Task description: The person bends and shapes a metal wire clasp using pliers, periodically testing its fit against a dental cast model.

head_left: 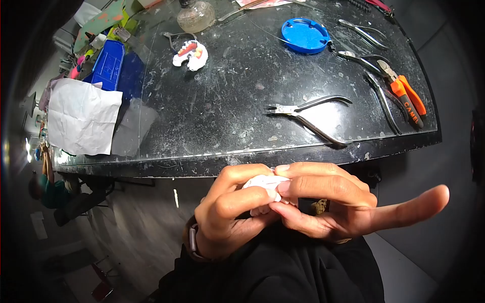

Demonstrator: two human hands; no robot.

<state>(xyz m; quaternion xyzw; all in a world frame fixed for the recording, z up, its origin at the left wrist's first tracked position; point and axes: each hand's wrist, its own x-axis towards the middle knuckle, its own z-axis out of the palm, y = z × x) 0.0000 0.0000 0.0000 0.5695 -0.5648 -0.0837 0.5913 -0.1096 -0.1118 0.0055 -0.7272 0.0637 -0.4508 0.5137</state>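
Just in front of the black table's near edge, my left hand (230, 207) and my right hand (328, 197) both grip a small white plaster piece (262, 184). Fingers and thumbs of both hands press on it and cover much of its surface. The little finger of my right hand stretches out to the right. On the table beyond the hands lie silver pliers (285, 109) with their jaws apart from the hands. Farther back on the left sits a white dental model (194, 59) with pink and tooth-coloured parts.
Orange-handled cutters (409, 96) and several metal pliers lie on the table (212, 116) at the right. A blue round lid (305, 35) and a glass jar (196, 17) stand farther back. White paper (83, 116) and a blue container (107, 65) are left; a person (53, 192) is at far left.
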